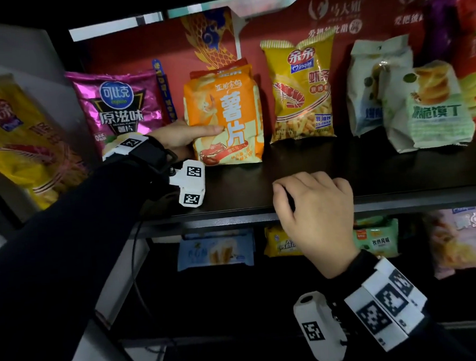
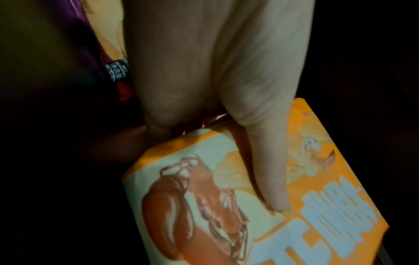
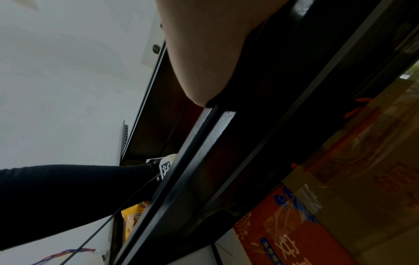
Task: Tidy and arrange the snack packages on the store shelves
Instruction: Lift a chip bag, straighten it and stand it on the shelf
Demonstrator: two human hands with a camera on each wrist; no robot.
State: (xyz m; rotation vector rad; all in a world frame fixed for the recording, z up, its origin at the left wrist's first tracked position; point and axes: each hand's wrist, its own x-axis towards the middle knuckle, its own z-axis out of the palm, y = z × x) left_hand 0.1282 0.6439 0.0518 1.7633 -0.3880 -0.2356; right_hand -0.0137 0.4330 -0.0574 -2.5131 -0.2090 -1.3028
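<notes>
Gripping orange chip bag (image 1: 226, 116), left hand (image 1: 176, 136), upright on shelf (image 1: 314, 161)

Standing at a snack shelf in a small shop

I'm facing a dark shelf (image 1: 371, 176) where bagged snacks are standing in a row beyond my hands: a pink chip bag (image 1: 119, 109), an orange chip bag (image 1: 226, 116), a yellow shrimp-stick bag (image 1: 301, 91); more packets (image 1: 216, 251) are lying below my right hand (image 1: 315, 211).
</notes>
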